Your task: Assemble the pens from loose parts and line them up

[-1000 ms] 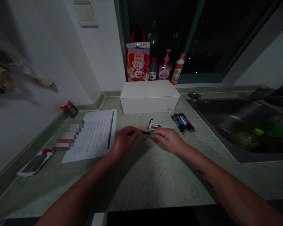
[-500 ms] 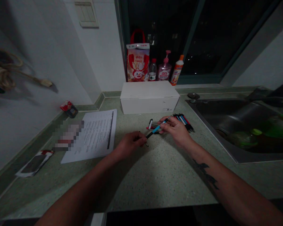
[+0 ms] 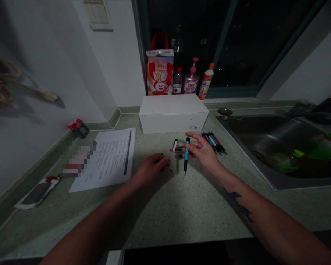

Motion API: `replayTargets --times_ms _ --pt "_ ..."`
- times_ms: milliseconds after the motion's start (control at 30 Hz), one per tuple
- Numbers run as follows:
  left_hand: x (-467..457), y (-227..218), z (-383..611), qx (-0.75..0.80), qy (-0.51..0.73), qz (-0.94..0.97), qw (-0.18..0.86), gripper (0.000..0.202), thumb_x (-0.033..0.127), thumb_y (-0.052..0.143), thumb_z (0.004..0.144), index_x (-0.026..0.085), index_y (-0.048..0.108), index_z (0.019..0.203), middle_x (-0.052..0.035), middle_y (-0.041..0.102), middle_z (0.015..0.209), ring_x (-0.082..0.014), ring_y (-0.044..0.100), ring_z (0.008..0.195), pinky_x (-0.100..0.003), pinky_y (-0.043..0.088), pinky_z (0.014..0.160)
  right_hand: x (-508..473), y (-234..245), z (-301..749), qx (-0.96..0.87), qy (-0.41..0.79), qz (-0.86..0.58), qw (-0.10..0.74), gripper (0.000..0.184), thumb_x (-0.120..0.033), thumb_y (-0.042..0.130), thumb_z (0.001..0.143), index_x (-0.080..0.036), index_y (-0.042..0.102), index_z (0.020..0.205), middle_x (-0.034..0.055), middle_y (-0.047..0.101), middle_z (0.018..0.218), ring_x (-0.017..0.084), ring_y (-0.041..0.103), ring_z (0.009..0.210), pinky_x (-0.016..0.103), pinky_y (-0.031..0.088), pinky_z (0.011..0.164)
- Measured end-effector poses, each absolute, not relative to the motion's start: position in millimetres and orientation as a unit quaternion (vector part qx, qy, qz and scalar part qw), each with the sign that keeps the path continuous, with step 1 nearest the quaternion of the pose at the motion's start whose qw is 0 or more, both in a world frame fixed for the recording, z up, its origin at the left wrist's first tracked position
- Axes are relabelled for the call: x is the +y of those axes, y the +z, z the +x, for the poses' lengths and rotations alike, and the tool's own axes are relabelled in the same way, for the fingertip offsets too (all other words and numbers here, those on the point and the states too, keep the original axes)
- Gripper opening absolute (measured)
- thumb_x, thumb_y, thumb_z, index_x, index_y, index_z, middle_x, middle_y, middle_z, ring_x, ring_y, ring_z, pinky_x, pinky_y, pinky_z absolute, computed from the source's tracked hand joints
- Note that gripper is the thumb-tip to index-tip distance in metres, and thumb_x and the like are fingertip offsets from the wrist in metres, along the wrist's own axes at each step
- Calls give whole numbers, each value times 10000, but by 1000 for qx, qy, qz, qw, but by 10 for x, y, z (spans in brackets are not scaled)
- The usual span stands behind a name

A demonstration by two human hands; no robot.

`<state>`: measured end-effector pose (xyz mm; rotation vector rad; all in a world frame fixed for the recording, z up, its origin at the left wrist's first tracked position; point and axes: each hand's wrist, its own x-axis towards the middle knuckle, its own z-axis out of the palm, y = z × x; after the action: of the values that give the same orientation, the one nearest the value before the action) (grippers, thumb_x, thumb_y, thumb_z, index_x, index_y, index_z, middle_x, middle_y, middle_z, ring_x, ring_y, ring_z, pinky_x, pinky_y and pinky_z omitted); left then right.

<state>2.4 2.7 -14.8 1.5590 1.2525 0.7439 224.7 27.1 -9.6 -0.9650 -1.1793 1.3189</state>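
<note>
In my right hand (image 3: pixel 202 151) is a blue and black click pen (image 3: pixel 186 154), its tip pointing down toward the counter. The index finger lies at the pen's top end, while thumb and other fingers grip the barrel. My left hand (image 3: pixel 153 166) is to the left of the pen, fingers curled together; what they hold, if anything, is hidden. Small thin parts poke out by its fingertips. Behind the pen lie a white pen piece (image 3: pixel 175 144) and a few red and clear bits. A row of pens (image 3: pixel 213 142), blue, white, red and black, lies beyond my right hand.
A white box (image 3: pixel 173 122) stands at the back, below a bag and several bottles on the sill. Printed paper (image 3: pixel 110 156) lies left, beside a white packet (image 3: pixel 38 193). To the right is a steel sink (image 3: pixel 246 147) with green items inside.
The pen has come away from my left hand and swung from slanted to nearly upright in my right hand. My right index finger has moved to its top end.
</note>
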Motion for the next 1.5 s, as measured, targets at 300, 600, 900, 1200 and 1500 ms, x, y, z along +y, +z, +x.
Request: replayTargets --times_ms 300,600,900,1200,1500 --pt "6 -139 37 514 300 645 479 361 509 546 886 192 675 771 -86 668 737 -207 577 692 -357 429 673 233 -47 2240 -507 543 -414 526 588 -456 814 728 -245 574 1222 -33 728 740 167 715 613 279 573 539" --pt "8 -140 40 514 290 651 477 363 498 528 886 180 668 779 -81 653 736 -197 560 694 -350 413 669 239 -58 2239 -515 533 -424 520 518 -458 804 725 -238 574 1135 -39 716 715 168 705 607 281 567 533" --pt "-16 -78 47 516 294 653 471 332 472 553 885 192 674 753 -68 641 702 -198 554 679 -342 415 654 224 -47 2217 -523 534 -415 518 620 -460 825 706 -251 563 1228 -38 712 714 167 694 605 276 551 526" --pt "7 -152 36 515 289 657 468 338 467 549 900 176 691 802 -76 675 735 -197 574 700 -340 430 675 203 -29 2203 -530 537 -402 519 527 -437 810 729 -238 570 1154 -45 723 706 154 692 580 254 539 515" --pt "-2 -129 40 513 293 650 477 342 494 552 885 197 675 770 -76 660 731 -202 561 691 -351 409 670 217 -57 2217 -540 531 -409 509 490 -456 793 740 -244 581 1127 -47 692 694 163 689 611 263 540 530"
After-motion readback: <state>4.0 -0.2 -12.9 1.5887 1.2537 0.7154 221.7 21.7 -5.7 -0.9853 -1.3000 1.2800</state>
